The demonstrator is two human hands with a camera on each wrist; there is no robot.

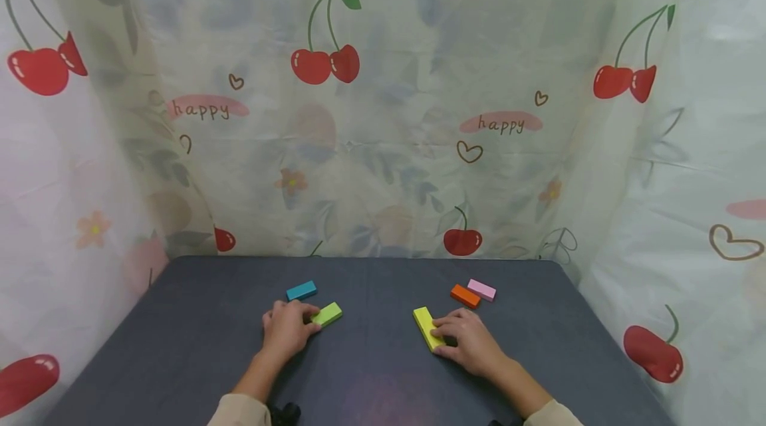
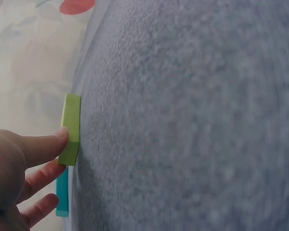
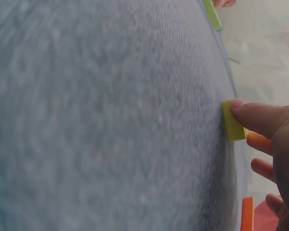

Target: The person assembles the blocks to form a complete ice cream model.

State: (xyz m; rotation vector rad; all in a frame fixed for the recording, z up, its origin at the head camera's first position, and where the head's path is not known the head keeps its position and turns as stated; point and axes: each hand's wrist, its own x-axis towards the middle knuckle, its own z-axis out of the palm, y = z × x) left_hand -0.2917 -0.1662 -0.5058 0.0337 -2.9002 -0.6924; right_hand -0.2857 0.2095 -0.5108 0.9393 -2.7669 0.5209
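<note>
On the left of the dark table, my left hand [image 1: 286, 329] pinches the near end of a light green block [image 1: 329, 314]. Its thumb lies against the block's side in the left wrist view. A blue block [image 1: 301, 290] lies just beyond that hand's fingers. To the right, my right hand [image 1: 469, 341] holds a yellow block [image 1: 425, 326] between thumb and fingers by its right side. The right wrist view shows the thumb on the yellow block [image 3: 232, 127]. Beyond this hand lie an orange block [image 1: 465, 296] and a pink block [image 1: 481, 290], side by side and slanted.
A dark grey cloth-like surface covers the table [image 1: 371, 359]. Around its back and sides hangs a pale curtain [image 1: 383, 113] printed with cherries, flowers and hearts. A small black object [image 1: 286, 414] shows beside the left sleeve at the bottom edge.
</note>
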